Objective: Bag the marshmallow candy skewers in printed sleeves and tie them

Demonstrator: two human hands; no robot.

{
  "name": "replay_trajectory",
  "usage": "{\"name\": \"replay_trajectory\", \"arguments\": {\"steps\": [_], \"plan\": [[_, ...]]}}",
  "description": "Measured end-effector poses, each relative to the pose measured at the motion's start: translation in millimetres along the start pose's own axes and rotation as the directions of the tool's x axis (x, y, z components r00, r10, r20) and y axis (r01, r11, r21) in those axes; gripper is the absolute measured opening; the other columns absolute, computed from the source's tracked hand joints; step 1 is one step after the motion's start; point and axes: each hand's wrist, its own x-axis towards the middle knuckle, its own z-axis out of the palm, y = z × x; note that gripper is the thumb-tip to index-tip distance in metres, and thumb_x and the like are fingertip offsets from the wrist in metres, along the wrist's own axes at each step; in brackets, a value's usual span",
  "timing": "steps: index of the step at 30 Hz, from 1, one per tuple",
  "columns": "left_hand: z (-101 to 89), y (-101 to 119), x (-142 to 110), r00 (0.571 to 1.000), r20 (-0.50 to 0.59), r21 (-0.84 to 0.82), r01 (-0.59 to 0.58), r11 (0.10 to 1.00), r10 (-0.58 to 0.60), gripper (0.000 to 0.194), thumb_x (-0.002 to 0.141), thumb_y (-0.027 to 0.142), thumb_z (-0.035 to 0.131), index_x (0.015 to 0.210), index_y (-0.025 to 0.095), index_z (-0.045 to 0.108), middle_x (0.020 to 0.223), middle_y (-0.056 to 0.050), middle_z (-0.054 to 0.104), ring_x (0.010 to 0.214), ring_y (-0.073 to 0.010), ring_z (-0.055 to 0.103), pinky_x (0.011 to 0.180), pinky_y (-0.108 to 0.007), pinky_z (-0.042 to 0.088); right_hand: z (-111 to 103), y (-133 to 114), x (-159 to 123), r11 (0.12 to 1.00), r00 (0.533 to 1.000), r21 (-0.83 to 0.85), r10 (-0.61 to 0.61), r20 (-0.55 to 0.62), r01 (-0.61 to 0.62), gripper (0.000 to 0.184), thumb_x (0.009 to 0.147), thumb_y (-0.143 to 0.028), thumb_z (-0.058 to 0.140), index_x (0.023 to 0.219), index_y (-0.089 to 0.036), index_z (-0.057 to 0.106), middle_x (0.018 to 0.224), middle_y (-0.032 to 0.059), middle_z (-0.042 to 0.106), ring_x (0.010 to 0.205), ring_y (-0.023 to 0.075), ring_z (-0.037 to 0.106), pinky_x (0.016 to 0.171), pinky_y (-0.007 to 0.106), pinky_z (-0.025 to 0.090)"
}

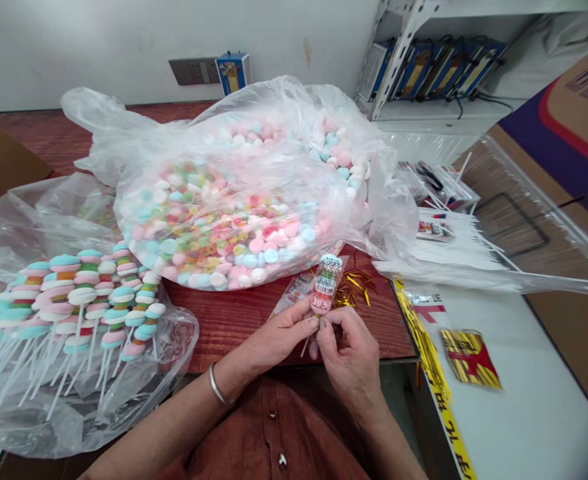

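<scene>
A marshmallow-and-gummy candy skewer [326, 283] in a printed clear wrapper stands upright over the table's front edge, its white stick pointing down. My left hand [287, 332] is closed around the neck of the wrapper and the stick. My right hand [349, 350] pinches at the same neck from the other side, where a bit of gold twist tie shows between the fingertips. Loose gold twist ties [357, 287] lie just behind my right hand. Flat printed wrappers [294, 293] rest behind my left hand, partly hidden by it.
Unwrapped candy skewers [89, 293] are piled on plastic at the left. A large clear bag [224, 227] of marshmallows and gummies fills the table's middle. At right are white sticks [459, 247], a packet of gold ties [471, 359] and a cardboard box [579, 113].
</scene>
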Motion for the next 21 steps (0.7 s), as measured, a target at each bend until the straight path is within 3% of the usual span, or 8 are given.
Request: {"name": "replay_trajectory", "arguments": {"steps": [3,7,10,13,16,19,21], "plan": [[-8.9,10,-3,0.994,0.049,0.094,-0.097,0.991,0.093,0.027,0.091,0.029,0.064,0.117,0.026,0.07,0.117,-0.008,0.07,0.11,-0.0239,0.065,0.095,-0.039,0.053,-8,-2,-4,0.998,0.997,-0.006,-0.06,0.041,0.06,0.014,0.091,-0.015,0.053,0.08,-0.021,0.058,0.074,0.0002,0.058,0.067,0.0148,0.055,0.061,0.026,0.043],[-16.4,30,-14,0.973,0.163,0.285,-0.206,0.936,0.165,0.027,0.092,0.011,0.056,0.095,0.027,0.078,0.155,-0.004,0.045,0.139,-0.0262,0.048,0.112,-0.046,0.043,-21,-6,-8,0.993,0.993,0.084,0.075,0.086,-0.083,0.02,0.093,-0.02,0.055,0.073,-0.021,0.056,0.069,-0.002,0.056,0.06,0.0127,0.051,0.056,0.024,0.04],[-12.7,38,-21,0.944,0.266,0.566,-0.316,0.762,0.194,0.037,0.09,0.002,0.052,0.09,0.028,0.079,0.162,0.0,0.033,0.147,-0.0282,0.033,0.118,-0.054,0.032,-33,-11,-9,0.966,0.983,0.186,0.168,0.072,-0.179,0.021,0.094,-0.025,0.055,0.074,-0.021,0.057,0.069,-0.0015,0.058,0.062,0.0131,0.054,0.058,0.024,0.043],[-3.7,36,-25,0.935,0.247,0.766,-0.349,0.539,0.254,0.048,0.086,-0.003,0.05,0.111,0.03,0.074,0.165,-0.002,0.021,0.152,-0.0292,0.017,0.118,-0.059,0.026,-40,-20,-11,0.913,0.965,0.321,0.212,0.154,-0.252,0.021,0.093,-0.031,0.058,0.075,-0.02,0.06,0.072,0.0002,0.061,0.066,0.0145,0.056,0.062,0.025,0.046],[2.1,35,-28,0.928,0.194,0.769,-0.346,0.538,0.319,0.049,0.086,-0.002,0.052,0.122,0.027,0.069,0.166,-0.006,0.016,0.151,-0.0294,0.017,0.118,-0.057,0.029,-35,-26,-16,0.76,0.868,0.45,0.302,0.394,-0.469,0.027,0.087,-0.042,0.065,0.071,-0.02,0.061,0.066,0.0007,0.061,0.061,0.0149,0.054,0.058,0.026,0.046],[3.6,42,-35,0.895,0.345,0.671,-0.445,0.594,0.281,0.058,0.084,-0.004,0.049,0.128,0.029,0.066,0.162,-0.006,0.032,0.149,-0.0274,0.025,0.118,-0.054,0.03,-23,-26,-20,0.489,0.741,0.556,0.45,0.499,-0.672,0.037,0.075,-0.051,0.072,0.065,-0.02,0.056,0.056,-0.0031,0.052,0.05,0.0119,0.043,0.048,0.024,0.039],[3.6,47,-42,0.873,0.422,0.643,-0.477,0.599,0.243,0.061,0.079,-0.002,0.055,0.132,0.028,0.063,0.159,-0.008,0.037,0.148,-0.0292,0.031,0.119,-0.055,0.03,-17,-27,-21,0.358,0.697,0.608,0.489,0.524,-0.708,0.036,0.074,-0.05,0.073,0.065,-0.02,0.055,0.055,-0.0055,0.048,0.048,0.01,0.037,0.047,0.022,0.035]]}}
